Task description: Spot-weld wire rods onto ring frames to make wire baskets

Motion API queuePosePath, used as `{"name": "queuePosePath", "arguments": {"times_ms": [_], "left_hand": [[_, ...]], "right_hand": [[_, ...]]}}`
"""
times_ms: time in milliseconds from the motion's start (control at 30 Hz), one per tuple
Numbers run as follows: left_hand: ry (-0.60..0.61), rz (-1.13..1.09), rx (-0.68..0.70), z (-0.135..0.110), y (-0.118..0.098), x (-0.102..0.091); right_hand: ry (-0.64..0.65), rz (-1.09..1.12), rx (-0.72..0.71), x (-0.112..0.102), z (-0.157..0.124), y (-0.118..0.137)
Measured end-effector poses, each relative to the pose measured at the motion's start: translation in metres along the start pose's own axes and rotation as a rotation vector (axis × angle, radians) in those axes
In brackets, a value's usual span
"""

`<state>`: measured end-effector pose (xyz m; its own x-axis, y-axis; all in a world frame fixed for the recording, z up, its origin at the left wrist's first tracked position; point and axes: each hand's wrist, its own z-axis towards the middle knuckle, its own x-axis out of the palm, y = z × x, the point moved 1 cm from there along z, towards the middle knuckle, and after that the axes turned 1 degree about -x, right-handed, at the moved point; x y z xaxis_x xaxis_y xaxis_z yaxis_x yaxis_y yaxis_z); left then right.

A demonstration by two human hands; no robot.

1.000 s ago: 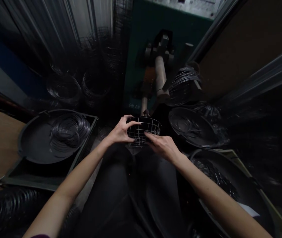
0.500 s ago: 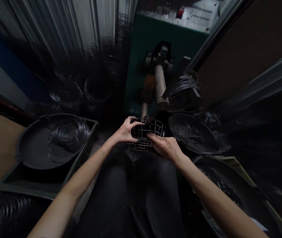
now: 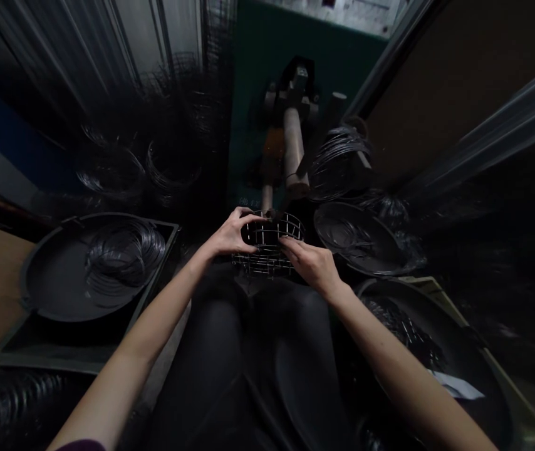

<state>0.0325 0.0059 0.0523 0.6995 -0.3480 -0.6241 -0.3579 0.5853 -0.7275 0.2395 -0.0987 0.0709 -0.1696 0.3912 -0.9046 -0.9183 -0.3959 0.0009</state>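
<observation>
A round wire basket (image 3: 267,258) of thin metal rods sits above my knees, at the lower end of a green machine (image 3: 244,113). My left hand (image 3: 234,235) grips its left side, thumb on the near part and fingers across the top rim. My right hand (image 3: 312,260) holds the near right part of the rim, its fingers pressed together there. The machine's lower electrode rod (image 3: 267,195) meets the far rim of the basket. Whether it touches the wire is too dark to tell. A thick grey metal arm (image 3: 294,150) juts out just above.
On the left, a round black tray (image 3: 51,282) holds coiled wire rings (image 3: 124,257). To the right stand a smaller black tray (image 3: 384,244) with wire pieces and a larger black tray (image 3: 474,363) holding dark wires. More wire rings (image 3: 112,172) stand behind on the left.
My head view has shifted, so the machine and trays sit slightly higher and further left. Both hands keep their hold on the basket, which appears slightly turned or tilted.
</observation>
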Motion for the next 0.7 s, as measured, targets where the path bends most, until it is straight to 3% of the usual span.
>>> {"name": "queuePosePath", "arguments": {"times_ms": [167,333,500,700], "left_hand": [[-0.030,-0.015,-0.001,0.018,0.011,-0.002],[-0.015,-0.041,0.019,0.028,0.021,-0.004],[-0.018,-0.062,-0.048,0.036,0.024,-0.006],[-0.020,-0.081,-0.077,0.047,0.029,-0.013]], "right_hand": [[-0.126,0.041,0.202,0.006,0.010,-0.008],[-0.144,0.220,0.218,0.008,0.023,-0.013],[-0.194,0.354,0.351,0.011,0.031,-0.020],[-0.162,0.397,0.390,0.015,0.043,-0.032]]}}
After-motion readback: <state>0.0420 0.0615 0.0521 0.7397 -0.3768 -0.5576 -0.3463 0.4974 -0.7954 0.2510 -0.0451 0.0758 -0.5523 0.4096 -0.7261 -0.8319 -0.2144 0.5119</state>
